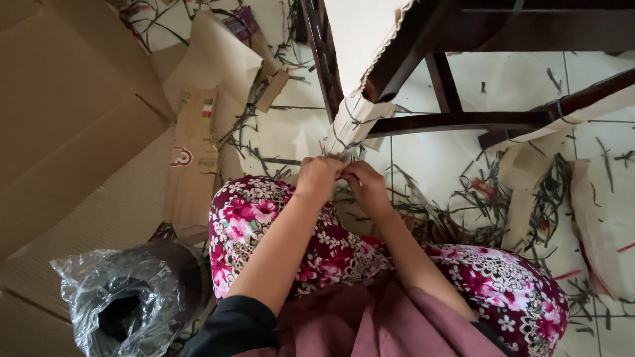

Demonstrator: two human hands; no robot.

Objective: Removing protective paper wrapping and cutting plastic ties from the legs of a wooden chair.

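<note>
1. Big flat cardboard sheets [73, 119] fill the left side of the floor.
2. Dark wooden chair frame [450, 79] stands on the white tiles, top right.
3. Corrugated cardboard wrap [354, 122] covers the chair leg, tied round with thin strap, directly above both hands.
4. Left hand [317, 177] pinches closed on the wrap's lower end.
5. Right hand [366, 185] touches it, fingers closed on the same end.
6. Cut strap scraps [489, 198] lie scattered to the right.

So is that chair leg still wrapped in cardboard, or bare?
Wrapped: tan cardboard wrapping covers the leg, tied with thin strapping; both the left hand and right hand work at its lower end.
</note>
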